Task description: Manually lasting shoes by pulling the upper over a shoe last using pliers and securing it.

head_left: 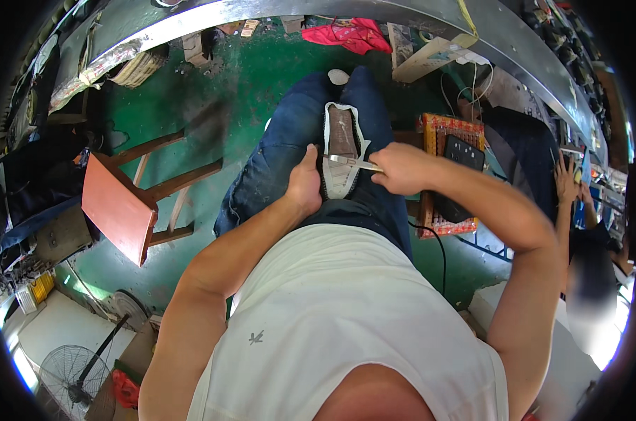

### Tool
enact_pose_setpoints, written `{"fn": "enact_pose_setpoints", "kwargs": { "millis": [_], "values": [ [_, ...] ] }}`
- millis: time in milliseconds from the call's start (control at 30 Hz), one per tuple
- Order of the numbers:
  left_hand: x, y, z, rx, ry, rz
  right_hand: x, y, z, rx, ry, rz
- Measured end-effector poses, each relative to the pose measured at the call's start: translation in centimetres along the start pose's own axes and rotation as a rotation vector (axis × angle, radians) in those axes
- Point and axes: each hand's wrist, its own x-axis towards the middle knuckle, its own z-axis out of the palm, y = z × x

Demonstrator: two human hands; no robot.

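Right hand [404, 168] fisted round metal tool [351, 162]; left hand [305, 181], thumb forward, clasping shoe [342, 140]

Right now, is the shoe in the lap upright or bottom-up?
Bottom-up, it appears: the shoe's brown insole faces the camera, with white upper material around its edges.

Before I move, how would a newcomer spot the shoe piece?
Start at the white shirt, then go up the picture to the blue trousers. Over them is the long shoe piece, set apart by its brown surface edged in white.
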Motion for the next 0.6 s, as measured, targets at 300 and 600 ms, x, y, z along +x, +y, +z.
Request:
{"fn": "enact_pose_setpoints", "kwargs": {
  "millis": [300,600],
  "values": [
    [3.2,-1.9,0.9,0.834,0.273,0.609,-2.3,0.1,4.4,0.189,0.279,0.115],
    [3.4,-2.3,0.2,1.151,0.012,0.982,0.1,3.7,4.5,0.064,0.466,0.165]
  ]
}}
